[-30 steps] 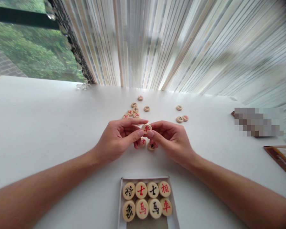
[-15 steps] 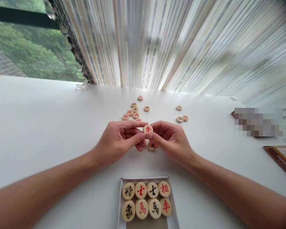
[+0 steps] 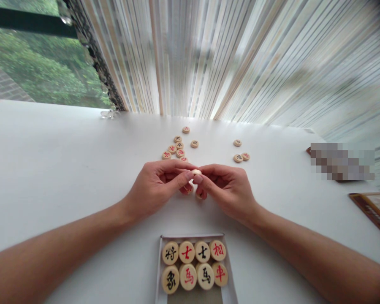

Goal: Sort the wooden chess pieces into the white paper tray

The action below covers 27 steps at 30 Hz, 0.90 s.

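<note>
Between my left hand and my right hand, a round wooden xiangqi piece is pinched by the thumbs and fingers of both. It is turned so that its pale edge faces me and its character is hidden. Two more pieces lie partly covered under the fingers, one of them a black-marked piece. Nearer to me, an open white box holds two rows of pieces with red and black characters, among them a red-marked piece at the front right.
Several loose pieces lie beyond my hands, such as a red-marked piece. To the right is a small group with a black-marked piece. A blurred-out item and a brown-edged item lie far right. A striped curtain hangs behind.
The piece in my fingers has been tilted, so its red character no longer shows and its edge does. Both hands stay in nearly the same place.
</note>
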{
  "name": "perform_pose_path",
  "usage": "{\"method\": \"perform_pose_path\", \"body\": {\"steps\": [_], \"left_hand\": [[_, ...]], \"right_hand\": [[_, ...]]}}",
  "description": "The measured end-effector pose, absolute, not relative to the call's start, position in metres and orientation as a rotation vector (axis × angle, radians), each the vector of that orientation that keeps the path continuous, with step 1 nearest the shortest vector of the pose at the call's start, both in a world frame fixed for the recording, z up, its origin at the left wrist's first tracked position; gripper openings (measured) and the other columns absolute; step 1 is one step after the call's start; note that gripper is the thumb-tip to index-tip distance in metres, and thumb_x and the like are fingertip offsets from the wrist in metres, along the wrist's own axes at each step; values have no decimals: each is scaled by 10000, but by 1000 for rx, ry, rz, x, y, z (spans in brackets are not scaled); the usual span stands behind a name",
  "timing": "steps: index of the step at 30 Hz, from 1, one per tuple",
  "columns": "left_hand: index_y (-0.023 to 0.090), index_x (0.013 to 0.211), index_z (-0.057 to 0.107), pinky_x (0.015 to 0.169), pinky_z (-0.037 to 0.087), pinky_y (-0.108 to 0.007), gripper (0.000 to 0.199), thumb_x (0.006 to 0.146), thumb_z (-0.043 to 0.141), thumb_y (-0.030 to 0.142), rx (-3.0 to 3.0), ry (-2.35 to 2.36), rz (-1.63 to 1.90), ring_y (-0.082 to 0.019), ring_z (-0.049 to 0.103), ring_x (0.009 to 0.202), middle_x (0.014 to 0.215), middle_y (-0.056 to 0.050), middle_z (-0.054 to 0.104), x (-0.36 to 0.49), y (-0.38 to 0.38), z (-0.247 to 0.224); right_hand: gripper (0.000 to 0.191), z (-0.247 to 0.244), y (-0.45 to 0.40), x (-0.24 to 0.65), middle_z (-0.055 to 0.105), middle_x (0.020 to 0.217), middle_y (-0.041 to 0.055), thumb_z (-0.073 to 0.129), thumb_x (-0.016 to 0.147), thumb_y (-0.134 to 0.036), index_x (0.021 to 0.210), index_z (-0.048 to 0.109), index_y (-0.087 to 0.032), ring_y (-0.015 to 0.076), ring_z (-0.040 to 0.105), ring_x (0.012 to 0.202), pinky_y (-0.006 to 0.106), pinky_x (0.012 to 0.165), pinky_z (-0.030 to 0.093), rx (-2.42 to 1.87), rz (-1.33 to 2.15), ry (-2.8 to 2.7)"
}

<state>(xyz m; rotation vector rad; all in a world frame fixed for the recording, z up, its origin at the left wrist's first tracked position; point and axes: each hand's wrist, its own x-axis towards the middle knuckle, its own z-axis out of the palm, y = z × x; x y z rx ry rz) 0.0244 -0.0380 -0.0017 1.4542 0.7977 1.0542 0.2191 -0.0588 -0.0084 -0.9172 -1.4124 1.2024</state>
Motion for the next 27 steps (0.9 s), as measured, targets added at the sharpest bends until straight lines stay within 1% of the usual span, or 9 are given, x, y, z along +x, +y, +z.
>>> {"method": "perform_pose_path", "body": {"steps": [5, 9, 13, 16, 19, 22, 27], "left_hand": [[160, 1051, 876, 656, 648, -193, 173, 898, 844, 234, 1502, 819, 1066, -136, 763, 685, 836, -58, 844, 23, -39, -3], [158, 1059, 877, 663, 652, -191, 175, 908, 831, 234, 1468, 801, 1058, -140, 776, 698, 855, -65, 850, 22, -39, -1], [133, 1139, 858, 659, 657, -206, 271, 898, 848, 256, 1414, 809, 1045, -139, 766, 652, 786, -67, 833, 21, -37, -1], [138, 1204, 838, 670, 661, -211, 335, 896, 858, 266, 1389, 815, 1042, -136, 766, 649, 796, -71, 837, 21, -35, -3], [149, 1206, 838, 660, 654, -197, 337, 890, 867, 260, 1381, 800, 1041, -123, 757, 643, 813, -70, 842, 21, -34, -4], [159, 1226, 832, 656, 657, -199, 354, 885, 872, 242, 1379, 764, 1030, -118, 753, 641, 841, -69, 846, 20, -34, -6], [152, 1232, 828, 640, 651, -180, 359, 880, 873, 203, 1397, 746, 1007, -110, 746, 627, 797, -53, 834, 20, -35, -5]], "right_hand": [[276, -7, -59, 219, 766, 666, 37, 938, 814, -386, 920, 859, -144, 121, 672, 552, 203, 529, 570, -905, 1206, -1401], [273, -7, -57, 219, 766, 676, 43, 881, 880, -407, 952, 869, -144, 122, 676, 562, 207, 526, 578, -882, 1222, -1411], [272, -8, -56, 221, 780, 711, 53, 831, 931, -403, 1012, 873, -147, 128, 691, 579, 220, 530, 594, -851, 1270, -1385], [273, -10, -55, 222, 797, 750, 60, 819, 945, -373, 1100, 864, -154, 130, 700, 587, 227, 529, 599, -838, 1304, -1360], [306, -10, -55, 221, 795, 756, 54, 855, 911, -355, 1147, 855, -159, 124, 693, 582, 221, 515, 592, -832, 1314, -1341], [364, -9, -55, 220, 773, 719, 34, 900, 862, -364, 1159, 852, -158, 118, 677, 567, 218, 504, 583, -824, 1330, -1330], [397, -6, -56, 219, 737, 657, 11, 948, 799, -367, 1114, 857, -144, 99, 627, 527, 209, 495, 559, -866, 1361, -1314]]}}
